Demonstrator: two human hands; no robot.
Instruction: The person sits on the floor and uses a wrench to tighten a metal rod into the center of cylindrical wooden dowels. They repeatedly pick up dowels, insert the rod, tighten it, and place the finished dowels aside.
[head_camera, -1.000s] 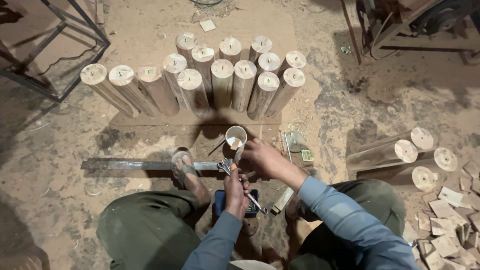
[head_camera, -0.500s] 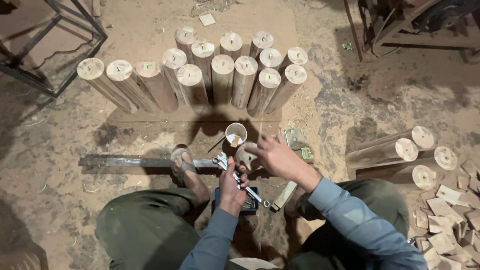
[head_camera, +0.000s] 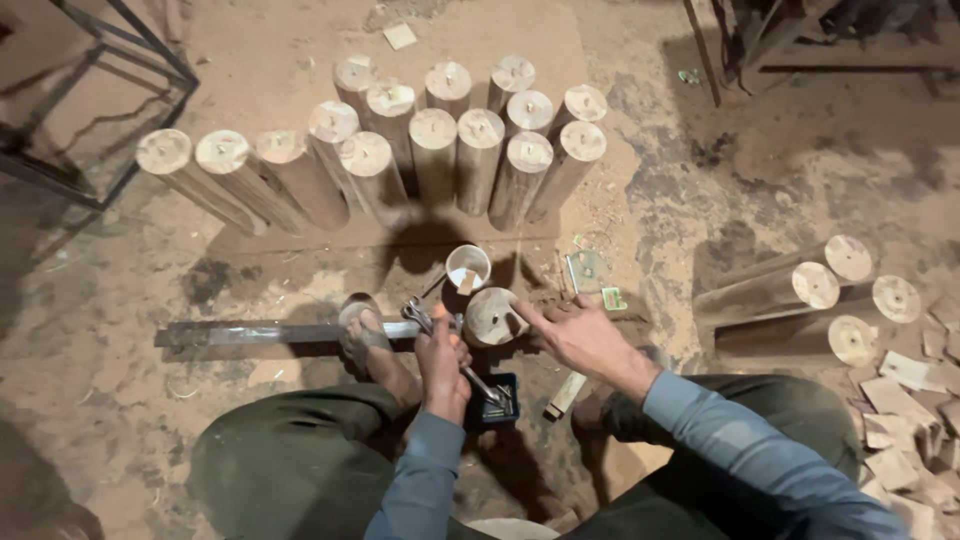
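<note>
You are crouched low over a dusty earthen floor (head_camera: 760, 180), sandy brown and scattered with wood shavings, in a dim workshop. A black metal frame (head_camera: 120, 60) stands at the upper left, and the legs of another metal stand (head_camera: 740, 60) show at the upper right. On a paler board (head_camera: 300, 235) ahead of you stands a cluster of turned wooden legs (head_camera: 440, 140), upright and packed close, round tops facing up. To your right four more wooden pieces (head_camera: 800, 290) lie on their sides, and beside them is a heap of flat wood offcuts (head_camera: 920, 410). A long flat metal bar (head_camera: 260, 332) lies across the floor in front of you, with your sandalled foot (head_camera: 365, 335) resting on it.

Your left hand (head_camera: 442, 365) has its fingers clamped round a metal wrench (head_camera: 450, 345), whose head sits by the bar's end. Your right hand (head_camera: 585, 340) has its fingers apart, fingertips touching the rim of the round wooden piece (head_camera: 492, 315) that stands just beside the wrench head. Just beyond that piece is a small white cup (head_camera: 467, 268) with something in it. Below your left hand sits a small dark blue box (head_camera: 497, 400), seemingly holding small metal parts, though the view is too dark to be sure.
</note>
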